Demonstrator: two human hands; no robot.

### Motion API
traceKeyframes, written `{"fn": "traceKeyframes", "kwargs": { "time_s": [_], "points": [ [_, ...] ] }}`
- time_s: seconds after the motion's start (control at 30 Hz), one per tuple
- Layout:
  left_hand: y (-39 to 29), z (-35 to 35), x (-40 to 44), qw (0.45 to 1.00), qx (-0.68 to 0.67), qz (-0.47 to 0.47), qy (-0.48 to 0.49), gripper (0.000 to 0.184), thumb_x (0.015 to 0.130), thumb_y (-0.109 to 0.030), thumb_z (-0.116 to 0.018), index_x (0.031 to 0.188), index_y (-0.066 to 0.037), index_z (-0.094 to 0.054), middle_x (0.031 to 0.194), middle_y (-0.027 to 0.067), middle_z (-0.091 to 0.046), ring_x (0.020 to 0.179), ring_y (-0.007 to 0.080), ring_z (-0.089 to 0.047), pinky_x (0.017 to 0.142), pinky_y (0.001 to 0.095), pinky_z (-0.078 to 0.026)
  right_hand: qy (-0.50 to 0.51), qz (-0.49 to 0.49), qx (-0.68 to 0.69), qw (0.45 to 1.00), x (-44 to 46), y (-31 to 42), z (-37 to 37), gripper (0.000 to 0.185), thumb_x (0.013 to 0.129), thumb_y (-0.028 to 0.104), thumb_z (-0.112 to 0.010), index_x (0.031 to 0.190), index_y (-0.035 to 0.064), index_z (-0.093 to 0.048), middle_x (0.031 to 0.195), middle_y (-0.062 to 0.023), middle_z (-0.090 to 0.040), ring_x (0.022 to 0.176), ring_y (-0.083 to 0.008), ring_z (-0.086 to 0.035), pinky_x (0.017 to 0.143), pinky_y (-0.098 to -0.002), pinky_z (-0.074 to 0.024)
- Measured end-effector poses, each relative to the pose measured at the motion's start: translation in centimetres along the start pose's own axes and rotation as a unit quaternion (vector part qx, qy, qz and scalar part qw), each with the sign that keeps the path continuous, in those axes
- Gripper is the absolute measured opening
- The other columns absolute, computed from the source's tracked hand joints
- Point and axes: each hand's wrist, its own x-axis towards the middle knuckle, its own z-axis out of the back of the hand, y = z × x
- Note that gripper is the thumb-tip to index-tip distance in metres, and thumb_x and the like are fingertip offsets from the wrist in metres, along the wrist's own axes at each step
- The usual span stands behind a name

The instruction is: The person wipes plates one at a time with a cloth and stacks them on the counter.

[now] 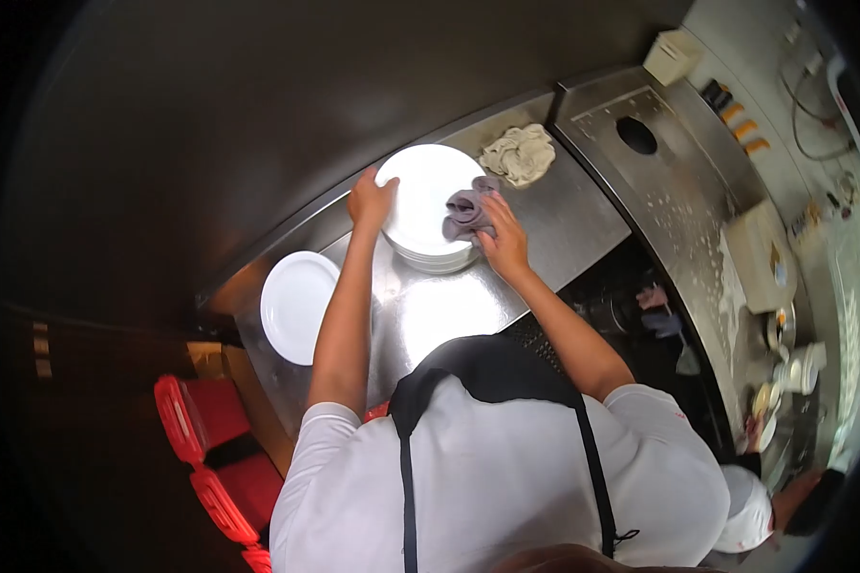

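Note:
A stack of white plates (428, 196) stands on the steel counter in front of me. My left hand (371, 199) grips the stack's left rim, thumb on top and fingers round the outer edge. On the right side, my right hand (503, 236) holds a grey-purple cloth (468, 212) against the top plate's edge. Left of the stack, near my left forearm, a single white plate (299, 307) lies on the counter. A crumpled cream cloth (517, 155) rests just beyond the stack to the right.
The steel counter (564, 224) meets a dark wall behind. To the right runs a wet steel worktop (664, 177) with a dark round hole. Red lidded bins (205, 415) stand at lower left. Another person (745, 511) is at lower right, by dishes and a white container (760, 256).

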Motion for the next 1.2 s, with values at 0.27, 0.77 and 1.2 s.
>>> {"fn": "traceKeyframes", "kwargs": {
  "time_s": [0.27, 0.77, 1.2],
  "points": [
    [5.4, -3.7, -3.6, 0.946, -0.304, -0.004, -0.108, 0.040, 0.088, -0.020, -0.079, 0.117, 0.002, -0.063, 0.107, 0.0114, -0.069, 0.093, 0.0197, -0.066, 0.083, 0.0343, -0.055, -0.064, -0.362, 0.304, 0.879, 5.8, -1.4, 1.3, 0.032, 0.102, 0.028, -0.060, 0.112, -0.0009, -0.066, 0.109, -0.0097, -0.067, 0.099, -0.0213, -0.064, 0.089, -0.0363, -0.0515],
    [-2.5, 10.9, -16.4, 0.926, -0.349, 0.130, -0.056, 0.125, 0.077, -0.047, -0.086, 0.162, -0.005, -0.005, 0.146, 0.0361, -0.044, 0.135, 0.0462, -0.048, 0.113, 0.0459, -0.039, 0.259, -0.328, 0.534, 0.735, 2.6, 6.0, 0.4, 0.058, 0.103, 0.043, -0.045, 0.146, 0.0045, -0.046, 0.140, -0.0176, -0.057, 0.125, -0.0323, -0.060, 0.104, -0.0454, -0.0518],
    [-0.7, 13.8, -19.1, 0.880, -0.472, 0.016, -0.057, 0.033, 0.094, -0.026, -0.075, 0.115, -0.001, -0.073, 0.096, 0.0061, -0.075, 0.084, 0.0112, -0.069, 0.078, 0.0282, -0.057, 0.293, -0.362, 0.470, 0.750, -2.9, 5.6, 3.2, 0.059, 0.104, 0.040, -0.044, 0.150, 0.0031, -0.041, 0.144, -0.0178, -0.054, 0.130, -0.0318, -0.056, 0.108, -0.0462, -0.0482]
  ]
}}
